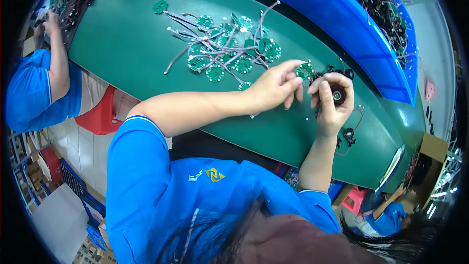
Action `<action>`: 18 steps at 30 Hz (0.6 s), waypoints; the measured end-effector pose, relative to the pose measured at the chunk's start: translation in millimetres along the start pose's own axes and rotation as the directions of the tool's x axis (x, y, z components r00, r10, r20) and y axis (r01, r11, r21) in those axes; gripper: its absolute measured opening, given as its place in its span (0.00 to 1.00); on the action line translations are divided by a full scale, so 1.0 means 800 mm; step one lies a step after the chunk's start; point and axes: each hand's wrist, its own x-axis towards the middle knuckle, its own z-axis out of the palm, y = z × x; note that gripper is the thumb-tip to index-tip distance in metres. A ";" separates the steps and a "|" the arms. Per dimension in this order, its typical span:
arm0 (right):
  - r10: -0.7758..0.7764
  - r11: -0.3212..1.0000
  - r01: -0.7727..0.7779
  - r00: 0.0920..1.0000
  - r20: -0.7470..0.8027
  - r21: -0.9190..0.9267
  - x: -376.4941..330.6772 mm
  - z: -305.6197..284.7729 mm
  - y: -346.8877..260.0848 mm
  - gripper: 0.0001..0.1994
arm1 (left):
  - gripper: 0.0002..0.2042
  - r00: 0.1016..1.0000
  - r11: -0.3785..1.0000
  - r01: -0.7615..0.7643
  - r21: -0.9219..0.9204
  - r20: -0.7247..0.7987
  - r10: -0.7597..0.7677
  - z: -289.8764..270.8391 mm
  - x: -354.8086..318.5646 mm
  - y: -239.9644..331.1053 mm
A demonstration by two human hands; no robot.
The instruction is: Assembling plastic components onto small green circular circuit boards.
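One cam only, worn on the person's head, fisheye, looking steeply down over chest and arms onto the green table (132, 44). Close in: left hand (276, 87) and right hand (333, 102) sit near frame centre. View's tilted, table runs diagonal, edges bend twd the dark rim. Blue bin (337, 19) at top, neighbours' sleeves at far sides. No 2nd view to overlap.

Blue short-sleeved shirt (161, 186), yellow chest emblem (214, 174)
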 end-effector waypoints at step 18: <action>-0.475 0.549 0.427 0.867 0.152 -0.718 0.003 0.004 0.013 0.11 | 0.11 0.952 0.915 -0.265 0.304 -0.066 0.298 0.000 -0.010 0.023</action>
